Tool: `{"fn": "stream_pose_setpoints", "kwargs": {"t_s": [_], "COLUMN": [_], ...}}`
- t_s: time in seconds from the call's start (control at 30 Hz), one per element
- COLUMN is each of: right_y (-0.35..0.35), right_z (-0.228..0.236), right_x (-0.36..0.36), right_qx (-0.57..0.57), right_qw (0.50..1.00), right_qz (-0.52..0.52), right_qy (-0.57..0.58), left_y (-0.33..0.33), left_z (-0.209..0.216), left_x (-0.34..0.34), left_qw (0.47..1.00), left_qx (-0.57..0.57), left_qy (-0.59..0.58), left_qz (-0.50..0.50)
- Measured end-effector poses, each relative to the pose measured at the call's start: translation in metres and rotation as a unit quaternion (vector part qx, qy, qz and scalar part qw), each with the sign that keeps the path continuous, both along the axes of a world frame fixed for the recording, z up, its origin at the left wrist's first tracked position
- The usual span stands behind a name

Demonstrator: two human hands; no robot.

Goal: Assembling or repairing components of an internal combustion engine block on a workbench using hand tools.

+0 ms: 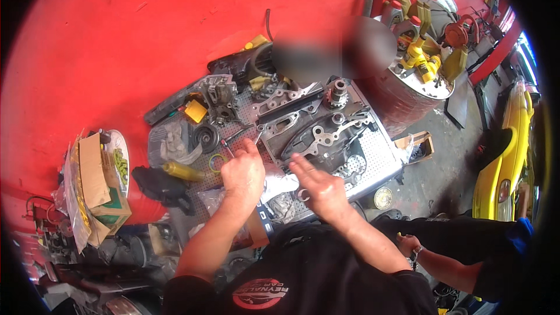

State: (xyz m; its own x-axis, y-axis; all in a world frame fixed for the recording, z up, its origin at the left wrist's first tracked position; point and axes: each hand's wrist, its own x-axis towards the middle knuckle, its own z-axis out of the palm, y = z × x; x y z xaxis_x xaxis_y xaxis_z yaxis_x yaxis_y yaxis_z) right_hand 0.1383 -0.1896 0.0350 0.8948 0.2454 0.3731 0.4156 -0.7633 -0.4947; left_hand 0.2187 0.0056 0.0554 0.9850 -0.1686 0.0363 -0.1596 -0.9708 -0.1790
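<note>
My left hand (pixel 244 170) is closed, held over the perforated metal bench top. What it holds, if anything, cannot be made out. Just past its fingers lies a slim tool (pixel 238 134) with a dark shaft. My right hand (pixel 321 189) has its index and middle fingers stretched out toward the near edge of a dark engine cover (pixel 306 139); whether they touch it is unclear. Across that cover lies a silver metal bracket (pixel 326 138) with round holes. A pale ring (pixel 303 195) shows beside the right hand's curled fingers. A toothed gear shaft (pixel 336 94) stands upright at the far corner.
Left on the bench are a pulley (pixel 205 137), a yellow bottle (pixel 183 171) and metal castings (pixel 217 96). A drum (pixel 408 102) carrying oil bottles stands far right. Another person's hand (pixel 408 244) is at lower right. Cardboard (pixel 94 169) stands left; a yellow car body (pixel 503 157) is right.
</note>
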Motion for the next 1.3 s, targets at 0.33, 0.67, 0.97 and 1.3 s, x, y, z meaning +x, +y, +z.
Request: {"fn": "stream_pose_setpoints", "kwargs": {"t_s": [0.33, 0.67, 0.97, 1.3], "right_y": [0.052, 0.065, 0.057, 0.041], "right_z": [-0.011, -0.018, -0.023, -0.055], "right_x": [0.022, 0.031, 0.045, 0.037], "right_qx": [-0.14, -0.3, -0.42, -0.475], "right_qw": [0.985, 0.942, 0.896, 0.869], "right_qz": [0.081, 0.114, 0.134, 0.136], "right_qy": [-0.056, 0.1, 0.058, -0.018], "left_y": [0.026, 0.018, 0.017, 0.043], "left_z": [0.001, -0.008, -0.017, -0.019], "left_x": [0.01, 0.011, 0.012, 0.016], "left_qw": [0.998, 0.996, 0.998, 0.986], "left_qx": [0.018, 0.02, -0.007, -0.112], "left_qy": [-0.015, -0.04, -0.055, -0.062], "left_qz": [-0.057, -0.073, -0.032, -0.106]}}
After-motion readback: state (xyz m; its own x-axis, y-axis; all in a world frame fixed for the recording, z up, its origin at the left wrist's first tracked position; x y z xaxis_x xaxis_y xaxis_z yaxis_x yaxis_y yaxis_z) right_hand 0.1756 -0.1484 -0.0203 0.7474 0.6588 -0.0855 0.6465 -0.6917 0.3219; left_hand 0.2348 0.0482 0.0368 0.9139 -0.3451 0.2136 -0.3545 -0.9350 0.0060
